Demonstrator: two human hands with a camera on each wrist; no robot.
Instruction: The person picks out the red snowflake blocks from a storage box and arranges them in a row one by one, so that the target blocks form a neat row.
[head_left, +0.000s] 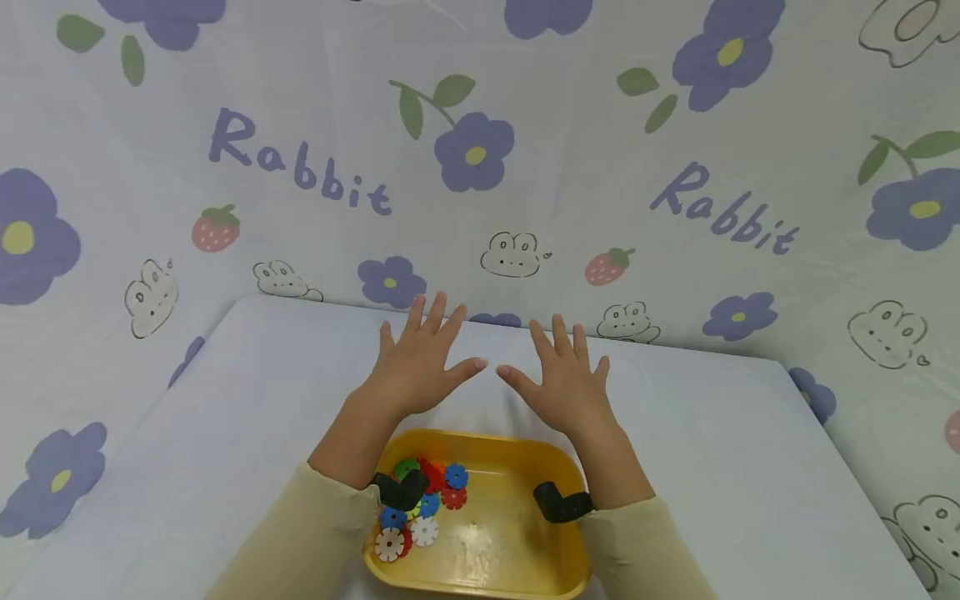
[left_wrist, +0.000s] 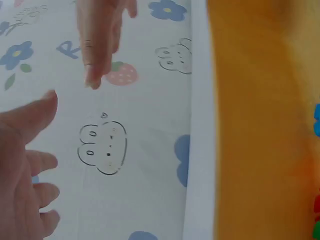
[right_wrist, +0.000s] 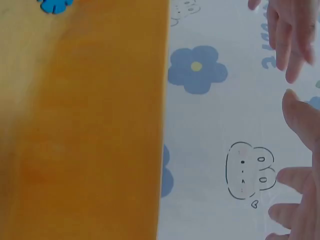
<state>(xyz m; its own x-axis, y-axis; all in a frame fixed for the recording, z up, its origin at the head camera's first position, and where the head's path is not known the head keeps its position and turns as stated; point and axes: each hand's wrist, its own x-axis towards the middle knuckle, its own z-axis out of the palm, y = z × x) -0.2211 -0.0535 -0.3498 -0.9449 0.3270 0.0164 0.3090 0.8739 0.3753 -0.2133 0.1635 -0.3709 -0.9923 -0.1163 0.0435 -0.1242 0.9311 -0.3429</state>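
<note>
Both hands are held up beyond the far rim of a yellow tray (head_left: 510, 533), fingers spread and holding nothing. The left hand (head_left: 417, 362) is slightly left of centre, and the right hand (head_left: 564, 382) faces it, thumbs pointing at each other with a small gap. Inside the tray, at its left side, lies a loose pile of notched plastic discs in several colours: a white disc (head_left: 424, 531), a blue disc (head_left: 456, 477), a red disc (head_left: 453, 498) and a green disc (head_left: 407, 468). The left wrist's dark strap piece hides part of the pile.
The tray stands on a white table (head_left: 720, 450) near its front edge. Behind the table hangs a white cloth (head_left: 570, 167) printed with purple flowers, rabbits and strawberries. Dark wrist pieces (head_left: 562, 503) on both sleeves extend over the tray.
</note>
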